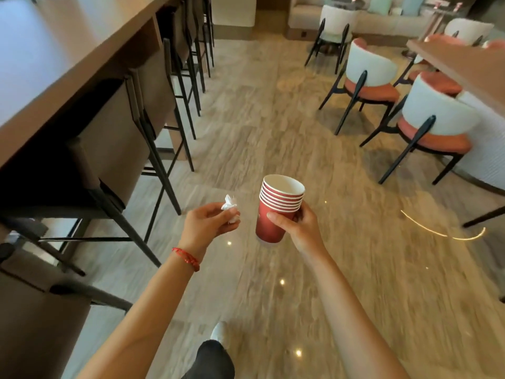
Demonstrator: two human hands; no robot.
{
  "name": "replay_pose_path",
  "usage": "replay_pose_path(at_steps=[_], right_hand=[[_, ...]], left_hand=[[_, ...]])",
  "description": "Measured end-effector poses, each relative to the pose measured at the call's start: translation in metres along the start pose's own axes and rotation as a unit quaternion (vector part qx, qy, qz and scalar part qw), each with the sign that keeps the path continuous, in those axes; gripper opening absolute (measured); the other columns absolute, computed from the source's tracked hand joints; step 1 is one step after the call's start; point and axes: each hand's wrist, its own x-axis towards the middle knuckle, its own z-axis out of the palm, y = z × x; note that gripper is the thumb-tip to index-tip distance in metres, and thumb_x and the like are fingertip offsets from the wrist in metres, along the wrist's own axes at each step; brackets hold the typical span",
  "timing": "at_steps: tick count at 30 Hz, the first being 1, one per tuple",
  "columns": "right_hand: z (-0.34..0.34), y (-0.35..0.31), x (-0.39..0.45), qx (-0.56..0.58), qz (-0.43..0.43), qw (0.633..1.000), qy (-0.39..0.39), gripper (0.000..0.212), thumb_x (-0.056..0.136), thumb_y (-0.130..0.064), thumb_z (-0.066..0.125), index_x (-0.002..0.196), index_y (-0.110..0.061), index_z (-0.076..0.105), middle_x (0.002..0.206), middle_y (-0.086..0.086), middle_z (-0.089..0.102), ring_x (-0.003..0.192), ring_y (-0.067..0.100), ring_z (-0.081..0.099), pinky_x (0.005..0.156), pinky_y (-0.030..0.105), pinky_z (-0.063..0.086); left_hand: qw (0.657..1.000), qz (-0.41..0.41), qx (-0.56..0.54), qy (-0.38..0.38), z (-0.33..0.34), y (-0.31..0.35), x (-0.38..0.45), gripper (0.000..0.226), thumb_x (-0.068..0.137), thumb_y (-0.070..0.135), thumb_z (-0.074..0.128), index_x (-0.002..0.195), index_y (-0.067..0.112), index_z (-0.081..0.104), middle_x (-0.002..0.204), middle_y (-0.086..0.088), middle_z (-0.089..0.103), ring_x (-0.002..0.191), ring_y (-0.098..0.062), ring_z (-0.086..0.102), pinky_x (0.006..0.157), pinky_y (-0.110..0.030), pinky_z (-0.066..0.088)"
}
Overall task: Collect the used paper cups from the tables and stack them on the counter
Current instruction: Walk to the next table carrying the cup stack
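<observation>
Your black-trousered leg and white shoe [218,330] step forward at the bottom of the view, so you look to be mid-walk, carrying rather than collecting. To your left runs the long brown wooden counter [54,64], with tall dark bar stools [120,138] tucked under it; white-backed chairs with orange seats [437,124] stand well apart on your right. Your right hand [299,227] wraps around the nested stack of red paper cups with white rims [278,209], thumb across the front, holding it upright over the floor. Your left hand [207,224], with a red cord bracelet [187,259] at the wrist, pinches a crumpled white paper napkin [230,207]. Next, I judge, you turn left and set the stack upright on the counter top, keeping it level.
</observation>
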Motion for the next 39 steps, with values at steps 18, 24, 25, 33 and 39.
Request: replay_pose_path(at_steps=[18,24,25,33,39], right_hand=[[0.047,-0.027,0.314,0.009,-0.014,0.999,-0.027,0.037,0.068,-0.003,0.079,0.095,-0.023,0.063,0.09,-0.008,0.07,0.08,0.0,0.065,0.072,0.015,0.051],[0.015,-0.035,0.425,0.01,-0.009,0.999,-0.036,0.039,0.068,-0.008,0.08,0.1,-0.022,0.061,0.095,-0.005,0.069,0.087,0.009,0.065,0.078,0.02,0.052],[0.009,-0.037,0.443,0.011,-0.008,0.999,-0.039,0.04,0.069,-0.008,0.08,0.101,-0.021,0.061,0.096,-0.004,0.069,0.088,0.01,0.065,0.078,0.021,0.052],[-0.013,-0.043,0.579,0.004,-0.009,0.999,-0.03,0.038,0.069,-0.007,0.08,0.098,-0.025,0.062,0.093,-0.009,0.07,0.085,0.001,0.066,0.074,0.015,0.051],[-0.004,-0.04,0.699,0.004,-0.016,1.0,-0.014,0.037,0.068,-0.009,0.08,0.096,-0.025,0.062,0.09,-0.011,0.07,0.083,-0.001,0.066,0.073,0.014,0.05]], left_hand=[[1.0,0.003,0.004,0.025,0.022,0.105,0.289,0.006,0.082,0.009,0.066,0.077,0.01,0.069,0.067,-0.001,0.072,0.067,-0.011,0.07,0.059,-0.017,0.054],[0.999,0.003,0.003,0.042,0.074,0.123,0.391,0.003,0.082,0.007,0.066,0.081,0.007,0.069,0.074,-0.006,0.071,0.067,-0.012,0.07,0.06,-0.018,0.055],[0.999,0.002,0.006,0.039,0.083,0.126,0.407,0.003,0.082,0.008,0.067,0.08,0.009,0.069,0.074,-0.005,0.072,0.067,-0.012,0.07,0.06,-0.018,0.055],[1.0,0.003,-0.001,0.029,0.13,0.159,0.536,0.004,0.081,0.007,0.067,0.078,0.009,0.069,0.071,-0.005,0.071,0.066,-0.011,0.069,0.058,-0.017,0.054],[1.0,0.005,0.001,0.002,0.145,0.183,0.661,0.002,0.082,0.007,0.066,0.08,0.008,0.068,0.077,-0.009,0.07,0.066,-0.011,0.069,0.061,-0.018,0.055]])
